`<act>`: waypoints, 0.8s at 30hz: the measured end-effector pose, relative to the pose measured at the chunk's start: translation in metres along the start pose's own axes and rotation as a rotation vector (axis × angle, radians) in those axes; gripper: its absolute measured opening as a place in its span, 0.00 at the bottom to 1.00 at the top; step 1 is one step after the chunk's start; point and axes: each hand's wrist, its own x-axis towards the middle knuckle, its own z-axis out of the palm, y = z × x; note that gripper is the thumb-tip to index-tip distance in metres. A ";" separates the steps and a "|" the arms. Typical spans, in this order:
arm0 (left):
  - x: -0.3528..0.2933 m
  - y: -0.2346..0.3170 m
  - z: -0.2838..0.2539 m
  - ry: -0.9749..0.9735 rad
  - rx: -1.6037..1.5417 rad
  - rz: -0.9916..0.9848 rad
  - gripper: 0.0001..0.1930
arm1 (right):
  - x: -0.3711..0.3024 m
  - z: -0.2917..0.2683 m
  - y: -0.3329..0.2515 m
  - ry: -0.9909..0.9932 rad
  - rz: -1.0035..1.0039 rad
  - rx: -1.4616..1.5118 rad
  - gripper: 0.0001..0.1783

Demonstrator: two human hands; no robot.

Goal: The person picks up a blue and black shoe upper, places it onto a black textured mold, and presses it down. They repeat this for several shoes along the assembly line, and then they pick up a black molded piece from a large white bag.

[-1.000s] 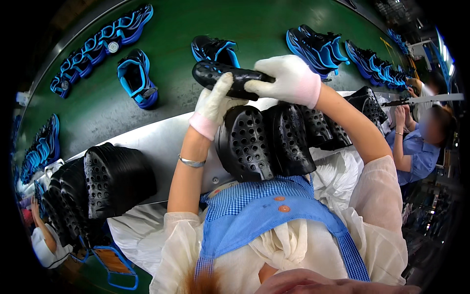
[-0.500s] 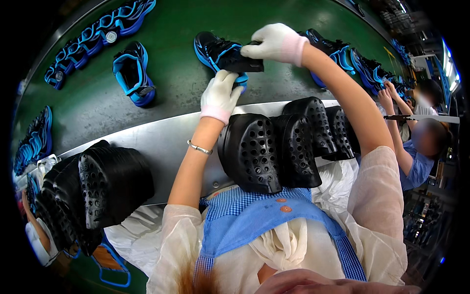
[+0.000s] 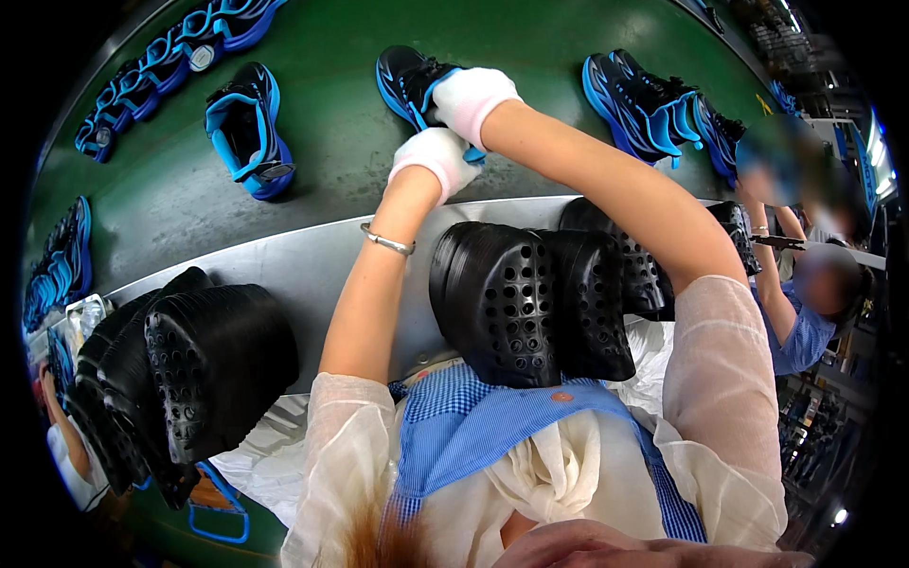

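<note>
A black and blue sneaker (image 3: 405, 79) lies on the green table, toe pointing away and to the left. My left hand (image 3: 434, 161), in a white glove, is closed round its heel; a bit of blue heel shows beside the fingers. My gloved right hand (image 3: 472, 102) is over the shoe's opening, its fingers hidden there. The flat black piece it held earlier is out of sight. Nearer to me, right of my left forearm, stand stacks of black moulded pieces with round holes (image 3: 511, 303), which look like nested insoles.
More black stacks (image 3: 222, 360) stand at the left on the metal ledge (image 3: 369, 284). A single sneaker (image 3: 251, 133) sits left of my hands. Sneakers (image 3: 634, 104) stand at the right, and a row of them (image 3: 161, 66) at the far left. A co-worker (image 3: 805, 322) is at the right.
My right hand has moved down and left onto the sneaker's opening, and the black piece no longer shows. My left hand has closed further round the heel.
</note>
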 end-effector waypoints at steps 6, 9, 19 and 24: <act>0.013 -0.013 0.006 -0.010 -0.106 0.035 0.22 | 0.000 0.000 0.000 0.019 -0.078 -0.124 0.15; 0.012 -0.011 0.011 0.045 -0.127 0.070 0.22 | -0.006 -0.011 0.003 -0.023 -0.001 0.039 0.17; 0.015 -0.007 0.014 0.045 0.012 -0.014 0.20 | 0.011 0.008 0.003 -0.023 0.030 0.170 0.23; 0.005 -0.004 0.010 -0.005 -0.041 -0.033 0.20 | -0.008 -0.002 0.011 0.024 -0.126 0.055 0.18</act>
